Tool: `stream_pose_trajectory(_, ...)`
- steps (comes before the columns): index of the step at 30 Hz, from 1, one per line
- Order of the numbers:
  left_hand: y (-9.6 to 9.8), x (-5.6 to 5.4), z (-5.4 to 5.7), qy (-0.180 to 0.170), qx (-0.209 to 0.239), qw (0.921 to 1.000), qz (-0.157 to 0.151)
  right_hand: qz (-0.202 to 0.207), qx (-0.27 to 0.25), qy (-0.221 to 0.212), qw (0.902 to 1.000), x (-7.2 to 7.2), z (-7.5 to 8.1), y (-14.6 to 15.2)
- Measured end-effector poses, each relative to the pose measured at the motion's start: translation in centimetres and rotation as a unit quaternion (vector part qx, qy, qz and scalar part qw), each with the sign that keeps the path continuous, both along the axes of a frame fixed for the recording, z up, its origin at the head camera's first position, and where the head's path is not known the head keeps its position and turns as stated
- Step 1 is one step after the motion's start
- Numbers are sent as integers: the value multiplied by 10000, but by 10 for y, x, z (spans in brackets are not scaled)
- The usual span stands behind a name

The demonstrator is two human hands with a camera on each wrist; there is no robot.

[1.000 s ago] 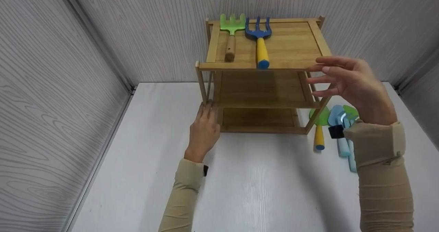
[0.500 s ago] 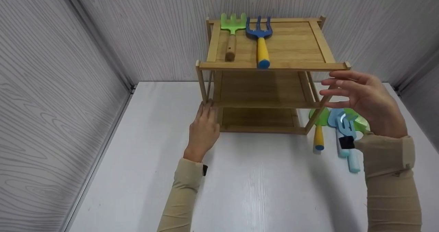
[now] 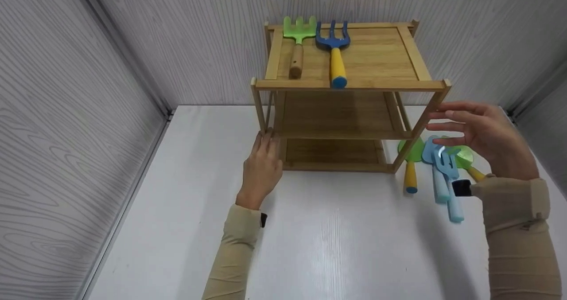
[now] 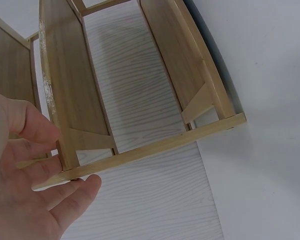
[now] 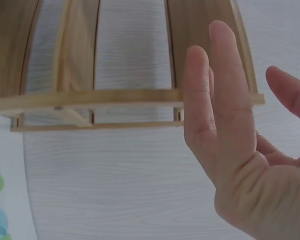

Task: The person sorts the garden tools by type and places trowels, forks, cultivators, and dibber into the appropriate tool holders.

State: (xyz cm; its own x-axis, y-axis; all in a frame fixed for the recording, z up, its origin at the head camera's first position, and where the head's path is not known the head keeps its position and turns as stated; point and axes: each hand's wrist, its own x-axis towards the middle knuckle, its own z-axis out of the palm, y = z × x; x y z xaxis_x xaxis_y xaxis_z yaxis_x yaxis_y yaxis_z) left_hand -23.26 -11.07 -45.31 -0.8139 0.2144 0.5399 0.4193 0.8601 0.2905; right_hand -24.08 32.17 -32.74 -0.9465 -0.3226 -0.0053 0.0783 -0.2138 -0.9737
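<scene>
A three-tier wooden shelf (image 3: 350, 85) stands against the back wall. My left hand (image 3: 262, 165) holds its left front post at the middle tier; in the left wrist view the thumb and fingers (image 4: 42, 130) lie about that corner. My right hand (image 3: 485, 136) is just outside the right front post, fingers extended and holding nothing. On the top tier lie a green hand fork (image 3: 300, 33) with a wooden handle and a blue hand fork (image 3: 338, 63) with a yellow handle. Both have their tines toward the wall.
Right of the shelf, on the white table (image 3: 336, 242), lie a green trowel (image 3: 411, 176) with a yellow handle, a light blue hand fork (image 3: 447, 165), a light blue tool (image 3: 440, 189) and another green tool (image 3: 464, 157). Wood-grain panels (image 3: 79, 158) enclose the sides and back.
My right hand has moved from the shelf's top right corner downward and to the right, uncovering the corner and more of the tools. The left hand keeps its place.
</scene>
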Motion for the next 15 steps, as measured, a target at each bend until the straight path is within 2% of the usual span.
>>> stream_pose_trajectory(5,-1,1,0,49,-23,10000,3,-250,259,-3,9994,1,-9,12)
stream_pose_trajectory(15,-1,0,-1,35,-114,9999,-8,-527,310,-504,9969,7,-28,34)
